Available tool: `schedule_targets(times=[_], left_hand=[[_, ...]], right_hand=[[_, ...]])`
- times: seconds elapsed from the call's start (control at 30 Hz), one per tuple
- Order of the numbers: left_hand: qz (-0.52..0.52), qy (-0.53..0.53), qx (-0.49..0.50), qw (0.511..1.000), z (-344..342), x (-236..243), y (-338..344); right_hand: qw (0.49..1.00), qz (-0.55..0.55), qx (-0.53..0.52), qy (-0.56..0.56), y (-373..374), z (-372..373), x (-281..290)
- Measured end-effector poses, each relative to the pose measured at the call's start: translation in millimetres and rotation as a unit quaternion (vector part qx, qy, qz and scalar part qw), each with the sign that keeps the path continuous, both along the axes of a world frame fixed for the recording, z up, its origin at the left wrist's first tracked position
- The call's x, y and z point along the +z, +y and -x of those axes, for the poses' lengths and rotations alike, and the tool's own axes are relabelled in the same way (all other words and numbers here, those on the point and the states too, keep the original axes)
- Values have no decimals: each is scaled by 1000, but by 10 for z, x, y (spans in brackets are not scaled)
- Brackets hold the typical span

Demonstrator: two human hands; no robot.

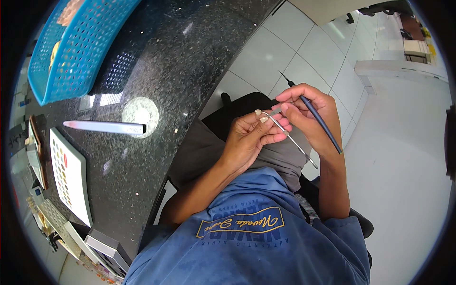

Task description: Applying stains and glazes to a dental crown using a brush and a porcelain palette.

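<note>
Over my lap, my left hand (249, 135) is closed around a thin silver metal instrument (299, 147), a slim rod with a widened end pointing to the lower right. Its upper end lies at my fingertips, where small pale spots show; whether these are nails or small pieces I cannot tell. My right hand (311, 111) meets the left fingertips, its thumb and fingers close to the instrument's upper end. Across the right hand lies a slim dark blue brush (319, 118), its fine black tip pointing up and left, beyond the fingers.
Left of me stands a dark speckled countertop (156, 71) with a blue perforated basket (76, 52), a white pen-shaped tool (102, 126), a white card with rows of coloured dots (69, 173) and a grey box (107, 249). White floor tiles (304, 66) and a pale wall (403, 142) lie right.
</note>
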State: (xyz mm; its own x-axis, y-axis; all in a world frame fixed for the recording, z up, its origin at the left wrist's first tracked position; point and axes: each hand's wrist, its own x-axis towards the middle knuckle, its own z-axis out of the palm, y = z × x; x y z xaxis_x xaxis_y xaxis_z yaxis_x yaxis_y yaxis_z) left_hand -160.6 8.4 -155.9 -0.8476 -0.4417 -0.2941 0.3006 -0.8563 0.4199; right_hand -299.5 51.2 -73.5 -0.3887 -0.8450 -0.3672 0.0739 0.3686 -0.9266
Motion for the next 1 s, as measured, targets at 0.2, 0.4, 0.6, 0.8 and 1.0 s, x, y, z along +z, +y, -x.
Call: schedule_targets(times=[0.2, 0.4, 0.6, 0.8, 1.0], left_hand=[[9, 0, -3, 1000, -14, 9, -17], [11, 11, -5, 1000, -25, -22, -10], [-1, 25, 11, 1000, -13, 17, -25], [-4, 42, 18, 999, -28, 39, -40], [26, 58, 29, 998, -28, 81, -54]], right_hand=[[1000, -21, -7, 6, -29, -45, 47], [1000, -22, 5, 14, -53, -35, 56], [1000, -8, 8, 27, -87, -27, 61], [999, 12, 27, 28, -113, -24, 70], [999, 21, 21, 34, -171, -34, 174]])
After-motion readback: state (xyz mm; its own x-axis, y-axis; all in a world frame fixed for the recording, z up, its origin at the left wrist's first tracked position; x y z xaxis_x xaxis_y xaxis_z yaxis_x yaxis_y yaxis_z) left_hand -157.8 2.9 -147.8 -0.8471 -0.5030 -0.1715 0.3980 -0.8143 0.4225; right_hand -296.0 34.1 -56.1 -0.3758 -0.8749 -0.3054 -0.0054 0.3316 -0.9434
